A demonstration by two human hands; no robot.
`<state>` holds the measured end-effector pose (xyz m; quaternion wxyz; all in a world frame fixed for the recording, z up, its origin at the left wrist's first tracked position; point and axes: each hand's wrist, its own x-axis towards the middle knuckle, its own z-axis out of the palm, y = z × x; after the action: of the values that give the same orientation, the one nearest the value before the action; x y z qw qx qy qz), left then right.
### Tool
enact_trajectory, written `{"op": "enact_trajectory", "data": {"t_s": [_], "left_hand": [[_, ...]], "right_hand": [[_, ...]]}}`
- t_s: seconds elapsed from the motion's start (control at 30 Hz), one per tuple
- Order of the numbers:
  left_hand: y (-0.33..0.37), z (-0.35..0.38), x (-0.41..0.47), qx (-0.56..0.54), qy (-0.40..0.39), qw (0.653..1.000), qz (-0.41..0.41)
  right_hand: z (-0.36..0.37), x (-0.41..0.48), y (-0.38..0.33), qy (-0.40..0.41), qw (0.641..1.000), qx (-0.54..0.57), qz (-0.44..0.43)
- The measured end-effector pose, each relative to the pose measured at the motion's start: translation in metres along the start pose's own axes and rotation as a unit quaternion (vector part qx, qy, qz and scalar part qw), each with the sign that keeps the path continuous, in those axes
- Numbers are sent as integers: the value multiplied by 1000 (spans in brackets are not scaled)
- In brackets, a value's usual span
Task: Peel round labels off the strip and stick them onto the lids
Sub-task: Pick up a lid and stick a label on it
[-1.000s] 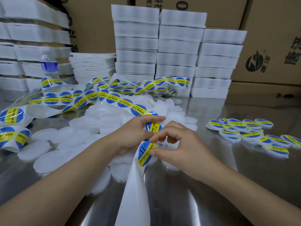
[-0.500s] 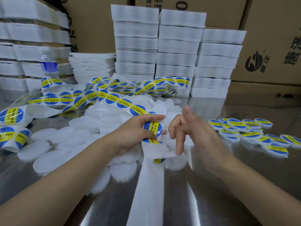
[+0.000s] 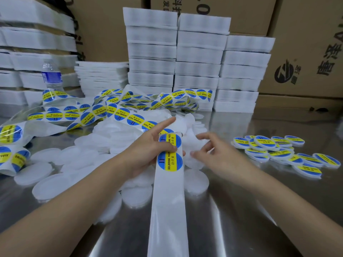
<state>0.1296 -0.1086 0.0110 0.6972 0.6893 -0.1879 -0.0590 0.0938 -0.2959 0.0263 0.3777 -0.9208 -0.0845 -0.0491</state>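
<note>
My left hand (image 3: pixel 148 151) grips the white label strip (image 3: pixel 169 191), thumb pressed between two round blue-and-yellow labels (image 3: pixel 170 161); the empty backing hangs down toward me. The strip's full part (image 3: pixel 89 114) coils away to the left. My right hand (image 3: pixel 213 154) hovers just right of the strip with fingers spread, over plain white round lids (image 3: pixel 193 145); I cannot tell whether it touches one. A heap of blank lids (image 3: pixel 111 138) spreads behind and left of my hands. Labelled lids (image 3: pixel 274 149) lie in a pile at the right.
Stacks of white foam trays (image 3: pixel 198 58) stand at the back, more at far left (image 3: pixel 27 43). A water bottle (image 3: pixel 51 75) stands back left. Cardboard boxes (image 3: pixel 306 52) line the rear. The steel table (image 3: pixel 241 219) shows in front.
My right hand peeled away from the strip, swung right, then came down over the white lids. My left hand slid the strip forward, so two full labels now show.
</note>
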Motion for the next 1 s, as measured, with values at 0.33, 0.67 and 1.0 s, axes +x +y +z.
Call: {"op": "enact_trajectory", "data": {"t_s": [0.33,0.67,1.0], "left_hand": [[-2,-4,4,53,138,989,25],[-4,-3,4,62,82,994,44],[-6,-4,4,12,40,999,26]], "right_hand": [[15,-14,2,-91,976,-180,-80],[9,-6,5,74,987,-81,-119],[5,-2,6,186,968,-6,-168]]}}
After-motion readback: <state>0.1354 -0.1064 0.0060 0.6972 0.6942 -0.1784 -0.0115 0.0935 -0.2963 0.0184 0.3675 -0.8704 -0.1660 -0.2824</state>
